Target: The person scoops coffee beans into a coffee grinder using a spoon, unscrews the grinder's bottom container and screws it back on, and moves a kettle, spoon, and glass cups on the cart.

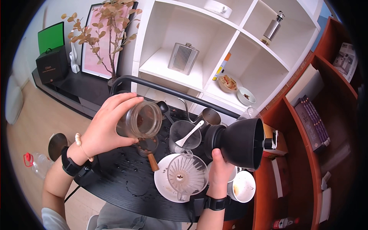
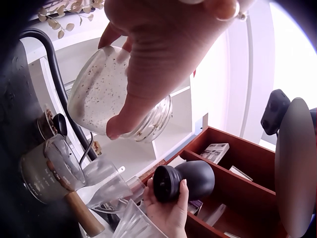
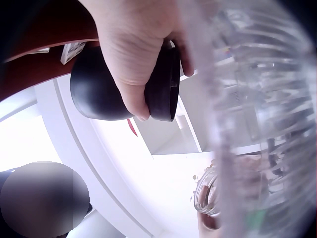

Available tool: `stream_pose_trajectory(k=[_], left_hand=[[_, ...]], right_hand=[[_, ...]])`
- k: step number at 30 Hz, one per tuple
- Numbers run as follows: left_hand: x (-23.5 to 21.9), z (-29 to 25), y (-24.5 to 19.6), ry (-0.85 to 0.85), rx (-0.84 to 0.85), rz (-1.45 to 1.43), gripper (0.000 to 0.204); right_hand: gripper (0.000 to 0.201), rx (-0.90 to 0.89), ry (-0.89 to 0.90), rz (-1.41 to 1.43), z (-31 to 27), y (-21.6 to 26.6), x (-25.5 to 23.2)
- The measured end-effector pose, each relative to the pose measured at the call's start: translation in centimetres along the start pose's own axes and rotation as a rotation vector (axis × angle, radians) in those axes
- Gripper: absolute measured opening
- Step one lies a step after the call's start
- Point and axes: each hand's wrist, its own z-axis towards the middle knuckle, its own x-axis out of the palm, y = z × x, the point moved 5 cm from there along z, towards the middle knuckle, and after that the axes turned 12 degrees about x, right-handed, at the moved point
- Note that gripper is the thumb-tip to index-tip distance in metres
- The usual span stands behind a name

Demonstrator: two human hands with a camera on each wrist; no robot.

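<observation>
My left hand [image 1: 105, 122] grips a clear glass jar [image 2: 101, 91] tilted on its side, its threaded open mouth turned to the right, with brown specks clinging inside. Below the jar, a glass pot [image 2: 52, 171] with a wooden handle [image 1: 153, 163] stands on the table; brown beans show in it. My right hand [image 1: 221, 174] holds a black bell-shaped grinder top [image 1: 243, 143] by its narrow collar, wide end to the right, where a small black stub [image 1: 268, 143] sticks out. Beneath and left of that hand, a ribbed glass dripper [image 1: 188, 172] sits on a white plate [image 1: 161, 178].
A glass pitcher [image 1: 174, 134] with a white spoon [image 1: 189, 132] stands mid-table, behind it a gooseneck kettle [image 1: 211, 117] and a black scoop [image 1: 164, 108]. A stained white cup [image 1: 247, 188] is at right. Water drops dot the black table [image 1: 126, 184]; a black rail [image 1: 168, 86] runs behind.
</observation>
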Motion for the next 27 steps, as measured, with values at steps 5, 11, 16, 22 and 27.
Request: stream_pose_trajectory(k=[5,11,16,22,27], left_hand=[[0.37,-0.07,-0.08,0.011,0.005,-0.016,0.073],[0.54,0.04,-0.22,0.025,0.011,-0.006,0.073],[0.63,0.04,-0.24,0.021,0.015,-0.008,0.073],[0.76,-0.09,-0.30,0.047,0.024,-0.004,0.073],[0.88,0.00,-0.39,0.060,0.032,-0.003,0.073]], right_hand=[[0.059,-0.006,0.002,0.000,0.03,0.05,0.05],[0.059,0.005,-0.004,-0.001,0.05,0.11,0.05],[0.058,0.005,-0.007,0.007,0.03,0.11,0.08],[0.059,0.049,0.033,-0.051,-0.06,-0.02,0.10],[0.058,0.053,0.037,-0.042,-0.07,0.03,0.21]])
